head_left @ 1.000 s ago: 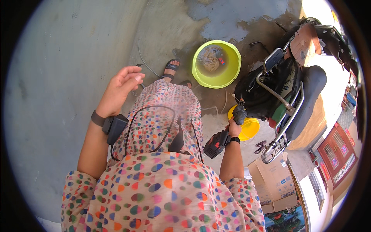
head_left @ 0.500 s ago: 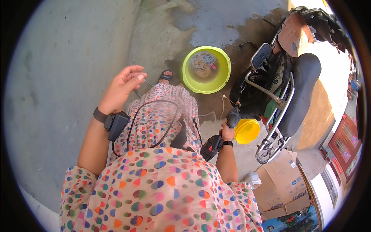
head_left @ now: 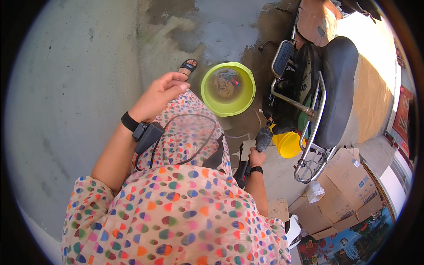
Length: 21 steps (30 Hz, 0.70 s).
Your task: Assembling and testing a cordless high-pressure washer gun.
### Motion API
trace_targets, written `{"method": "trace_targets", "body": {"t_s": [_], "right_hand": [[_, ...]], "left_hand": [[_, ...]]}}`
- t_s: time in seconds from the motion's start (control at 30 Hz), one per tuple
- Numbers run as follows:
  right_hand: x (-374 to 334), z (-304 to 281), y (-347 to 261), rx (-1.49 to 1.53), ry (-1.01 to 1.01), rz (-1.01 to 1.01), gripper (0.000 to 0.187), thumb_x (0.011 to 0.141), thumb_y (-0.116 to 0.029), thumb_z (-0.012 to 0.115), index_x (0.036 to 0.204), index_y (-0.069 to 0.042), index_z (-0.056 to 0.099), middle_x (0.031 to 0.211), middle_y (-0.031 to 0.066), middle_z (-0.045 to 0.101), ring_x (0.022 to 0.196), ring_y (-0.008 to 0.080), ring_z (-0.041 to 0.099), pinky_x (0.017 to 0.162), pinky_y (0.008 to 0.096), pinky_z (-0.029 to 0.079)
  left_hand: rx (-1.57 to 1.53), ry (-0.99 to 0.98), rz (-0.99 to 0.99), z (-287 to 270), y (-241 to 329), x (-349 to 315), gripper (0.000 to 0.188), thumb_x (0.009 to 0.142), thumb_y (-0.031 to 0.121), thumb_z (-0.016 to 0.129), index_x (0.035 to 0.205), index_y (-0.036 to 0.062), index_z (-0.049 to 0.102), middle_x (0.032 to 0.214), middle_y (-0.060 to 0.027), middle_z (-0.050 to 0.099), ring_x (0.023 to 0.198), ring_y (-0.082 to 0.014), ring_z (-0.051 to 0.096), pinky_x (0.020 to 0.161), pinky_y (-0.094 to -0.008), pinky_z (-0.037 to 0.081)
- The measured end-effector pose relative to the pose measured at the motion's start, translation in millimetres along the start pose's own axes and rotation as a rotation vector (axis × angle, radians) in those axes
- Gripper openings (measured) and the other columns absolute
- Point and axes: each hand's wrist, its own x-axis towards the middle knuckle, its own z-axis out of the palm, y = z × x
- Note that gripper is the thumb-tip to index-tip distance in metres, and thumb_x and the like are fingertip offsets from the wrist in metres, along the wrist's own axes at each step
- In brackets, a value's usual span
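Note:
My left hand [head_left: 162, 93] hangs in the air above my patterned dress, fingers loosely stretched and thumb apart, holding nothing. My right hand [head_left: 257, 156] wraps round the handle of a dark pistol-shaped power tool [head_left: 264, 139]; its narrow front end points away from me. A black block sits below that hand, partly hidden by the wrist. Ahead stands a yellow-green basin [head_left: 229, 109] holding murky water, a brownish soaked cloth [head_left: 224, 86] and a small red-and-blue item [head_left: 235, 81]. A thin pale tube [head_left: 257, 115] curves between the basin and the tool.
A parked motorbike [head_left: 338, 92] with a metal rack stands at the right. A yellow bucket [head_left: 289, 145] sits beside its rear, partly hidden. Flattened cardboard boxes [head_left: 344, 190] lie nearer on the right. The floor [head_left: 225, 31] ahead is wet. A cable [head_left: 190, 115] loops from my left wrist device.
My sandalled foot has moved forward beside the basin. My left hand has shifted right in the view. The tool stays in my right hand, and the whole scene has tilted slightly.

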Motion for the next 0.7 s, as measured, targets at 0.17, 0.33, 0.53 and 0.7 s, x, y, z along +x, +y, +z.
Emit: {"method": "trace_targets", "body": {"t_s": [0.17, 0.33, 0.53, 0.7], "right_hand": [[-4.8, 58.6, -48.1, 0.032, 0.075, -0.015, 0.023, 0.073, -0.020, 0.069, 0.075, 0.002, 0.063, 0.059, 0.0078, 0.060, 0.049, 0.0192, 0.061, 0.045, 0.0338, 0.045], [-5.9, 81.8, -112.7, -0.014, 0.142, 0.160, 0.035, 0.074, -0.024, 0.071, 0.090, 0.007, 0.068, 0.080, 0.0186, 0.071, 0.074, 0.0289, 0.068, 0.072, 0.0419, 0.050], [-29.1, 110.2, -150.3, 0.091, 0.222, 0.165, 0.030, 0.074, -0.022, 0.070, 0.082, 0.006, 0.066, 0.069, 0.0137, 0.066, 0.060, 0.0241, 0.063, 0.058, 0.0378, 0.048], [-41.8, 109.0, -180.9, 0.176, 0.242, 0.267, 0.031, 0.075, -0.020, 0.070, 0.083, 0.009, 0.067, 0.072, 0.0150, 0.068, 0.063, 0.0255, 0.063, 0.063, 0.0398, 0.049]], "left_hand": [[0.140, -0.026, 0.009, -64.5, 85.1, 65.7, 0.033, 0.098, 0.021, 0.058, 0.127, 0.0047, 0.055, 0.118, -0.0070, 0.065, 0.107, -0.0135, 0.059, 0.092, -0.0287, 0.046], [0.186, 0.029, -0.012, -109.0, 134.3, 107.8, 0.033, 0.098, 0.021, 0.058, 0.127, 0.0062, 0.055, 0.117, -0.0060, 0.065, 0.107, -0.0141, 0.060, 0.093, -0.0296, 0.046], [0.217, -0.054, -0.029, -133.9, 170.0, 132.1, 0.034, 0.098, 0.021, 0.057, 0.128, 0.0051, 0.055, 0.119, -0.0065, 0.064, 0.108, -0.0148, 0.060, 0.094, -0.0302, 0.046], [0.238, -0.136, -0.044, -136.9, 179.5, 141.1, 0.034, 0.098, 0.020, 0.056, 0.129, 0.0045, 0.054, 0.120, -0.0077, 0.063, 0.109, -0.0156, 0.059, 0.097, -0.0308, 0.045]]}}
